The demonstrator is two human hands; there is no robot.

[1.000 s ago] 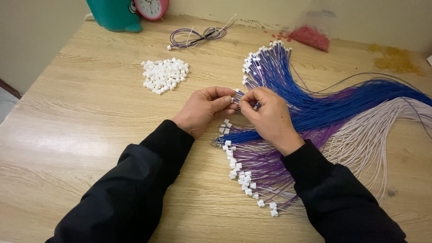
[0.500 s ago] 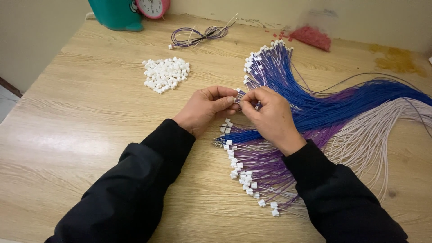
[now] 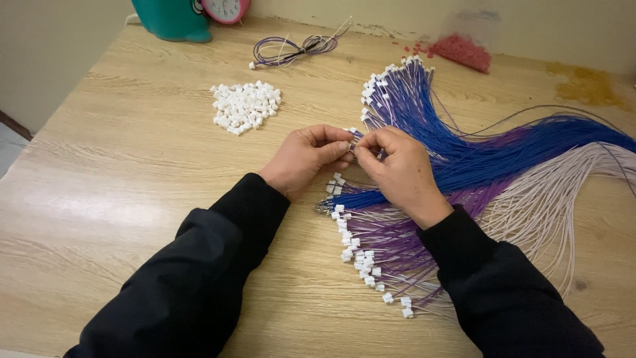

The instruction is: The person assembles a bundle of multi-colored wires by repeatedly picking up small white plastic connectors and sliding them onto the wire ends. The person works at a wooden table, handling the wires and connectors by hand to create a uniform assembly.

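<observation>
On the table [image 3: 119,199], blue wires [image 3: 457,156] fan toward 2 o'clock; loose white connectors [image 3: 244,106] lie at 10. Left hand [image 3: 306,158] and right hand [image 3: 397,169] pinch one connector [image 3: 353,134] at centre, apparently seating wire ends; next calls for steady alignment.

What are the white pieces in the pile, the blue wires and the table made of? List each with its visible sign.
White pieces: likely moulded plastic; small, blocky, uniform matte white.
Blue wires: probably plastic-insulated; thin, smooth, flexible strands; the core is hidden.
Table: wood or wood-look laminate; pale grain lines, slight sheen.
</observation>
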